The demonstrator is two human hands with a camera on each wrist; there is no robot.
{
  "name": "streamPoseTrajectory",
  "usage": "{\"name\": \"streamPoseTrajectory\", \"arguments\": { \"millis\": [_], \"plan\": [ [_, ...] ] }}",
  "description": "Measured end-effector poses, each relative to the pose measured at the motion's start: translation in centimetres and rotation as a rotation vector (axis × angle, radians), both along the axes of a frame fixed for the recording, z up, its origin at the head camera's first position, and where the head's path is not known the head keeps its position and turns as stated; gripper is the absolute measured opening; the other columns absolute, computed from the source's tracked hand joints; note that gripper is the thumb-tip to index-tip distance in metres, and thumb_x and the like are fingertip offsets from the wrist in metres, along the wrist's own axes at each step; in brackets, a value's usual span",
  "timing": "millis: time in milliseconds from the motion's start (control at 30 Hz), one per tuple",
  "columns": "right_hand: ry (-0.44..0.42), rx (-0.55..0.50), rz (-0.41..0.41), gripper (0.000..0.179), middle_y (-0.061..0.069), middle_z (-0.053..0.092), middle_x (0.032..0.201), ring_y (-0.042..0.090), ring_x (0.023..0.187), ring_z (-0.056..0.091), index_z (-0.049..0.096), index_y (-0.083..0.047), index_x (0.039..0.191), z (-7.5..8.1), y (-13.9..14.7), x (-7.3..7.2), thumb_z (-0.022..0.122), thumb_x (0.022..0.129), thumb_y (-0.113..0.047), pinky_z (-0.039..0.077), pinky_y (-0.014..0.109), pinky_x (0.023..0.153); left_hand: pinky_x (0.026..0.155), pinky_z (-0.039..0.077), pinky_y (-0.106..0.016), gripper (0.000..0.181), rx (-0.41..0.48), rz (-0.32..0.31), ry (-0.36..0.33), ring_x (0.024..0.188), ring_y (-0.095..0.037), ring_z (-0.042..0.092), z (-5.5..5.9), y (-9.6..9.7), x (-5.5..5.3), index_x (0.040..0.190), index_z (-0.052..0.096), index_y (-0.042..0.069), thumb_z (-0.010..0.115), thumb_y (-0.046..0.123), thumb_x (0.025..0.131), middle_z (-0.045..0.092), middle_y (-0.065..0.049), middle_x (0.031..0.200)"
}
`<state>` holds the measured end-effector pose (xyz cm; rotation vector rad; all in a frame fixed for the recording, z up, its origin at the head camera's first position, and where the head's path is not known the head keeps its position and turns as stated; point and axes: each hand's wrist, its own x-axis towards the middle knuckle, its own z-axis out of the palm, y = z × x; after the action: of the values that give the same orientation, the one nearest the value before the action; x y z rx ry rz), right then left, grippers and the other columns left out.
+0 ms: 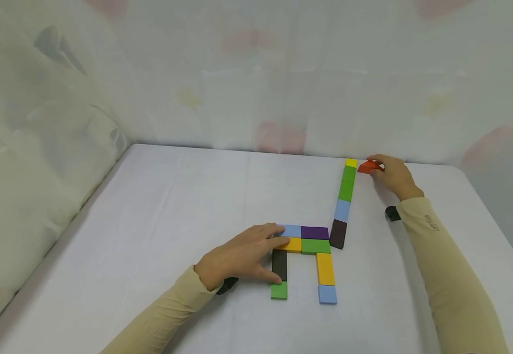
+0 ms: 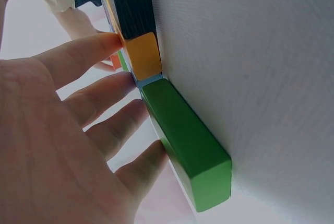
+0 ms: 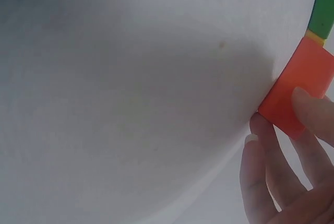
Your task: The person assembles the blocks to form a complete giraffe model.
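Observation:
At the far right of the table, my right hand (image 1: pixel 394 178) pinches a red block (image 1: pixel 367 168) with slanted ends, beside the small yellow block (image 1: pixel 351 162) topping a column of blocks. The right wrist view shows the thumb against the red block's broad face. My left hand (image 1: pixel 241 253) lies spread over the left part of a flat block figure. Its fingers touch the light blue block (image 1: pixel 292 230) and the yellow block (image 1: pixel 295 245); its thumb is by the black block (image 1: pixel 279 265) and small green block (image 1: pixel 279 290). A long green block (image 2: pixel 182 135), seen in the left wrist view, lies under its outer fingers.
Purple (image 1: pixel 315 233) and green (image 1: pixel 315 247) blocks continue the figure, with a yellow block (image 1: pixel 325 269) and light blue block (image 1: pixel 327 295) below. The column runs from a dark brown block (image 1: pixel 338 234) through light blue and green ones. Patterned cloth (image 1: pixel 256 88) hangs behind the table.

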<state>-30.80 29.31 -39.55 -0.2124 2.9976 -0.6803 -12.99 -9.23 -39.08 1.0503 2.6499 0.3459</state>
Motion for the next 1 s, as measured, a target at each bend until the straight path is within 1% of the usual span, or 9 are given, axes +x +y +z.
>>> {"name": "streamPoseTrajectory", "arguments": {
  "millis": [233, 533, 700, 1000],
  "plan": [
    [0.008, 0.005, -0.008, 0.045, 0.032, 0.046, 0.141, 0.048, 0.115, 0.046, 0.045, -0.002, 0.143, -0.1, -0.08, -0.16, 0.052, 0.099, -0.003, 0.038, 0.066, 0.103, 0.123, 0.028, -0.043, 0.085, -0.007, 0.002, 0.002, 0.148, -0.027, 0.033, -0.03, 0.13, -0.03, 0.147, 0.049, 0.016, 0.078, 0.057, 0.078, 0.038, -0.008, 0.158],
    [-0.002, -0.022, -0.011, 0.044, 0.032, 0.047, 0.14, 0.047, 0.113, 0.046, 0.045, -0.003, 0.144, -0.34, 0.11, -0.29, 0.051, 0.101, -0.006, 0.04, 0.064, 0.1, 0.123, 0.028, -0.043, 0.084, 0.001, 0.002, -0.003, 0.149, -0.027, 0.032, -0.11, 0.09, 0.09, 0.147, 0.05, 0.016, 0.078, 0.056, 0.078, 0.038, -0.008, 0.158],
    [-0.007, -0.029, -0.018, 0.044, 0.031, 0.046, 0.141, 0.047, 0.114, 0.045, 0.045, -0.003, 0.145, -0.2, 0.02, -0.19, 0.051, 0.102, -0.008, 0.04, 0.064, 0.099, 0.123, 0.027, -0.042, 0.085, 0.0, 0.01, -0.011, 0.149, -0.027, 0.031, -0.04, 0.12, 0.1, 0.147, 0.049, 0.016, 0.078, 0.056, 0.078, 0.037, -0.007, 0.159],
    [-0.003, -0.028, -0.017, 0.044, 0.032, 0.046, 0.142, 0.047, 0.114, 0.046, 0.044, -0.001, 0.145, -0.13, -0.06, 0.05, 0.049, 0.102, -0.006, 0.04, 0.065, 0.1, 0.123, 0.027, -0.042, 0.085, -0.003, -0.003, -0.008, 0.148, -0.026, 0.033, 0.1, 0.23, 0.18, 0.147, 0.049, 0.016, 0.078, 0.057, 0.078, 0.038, -0.008, 0.158]
  ]
}}
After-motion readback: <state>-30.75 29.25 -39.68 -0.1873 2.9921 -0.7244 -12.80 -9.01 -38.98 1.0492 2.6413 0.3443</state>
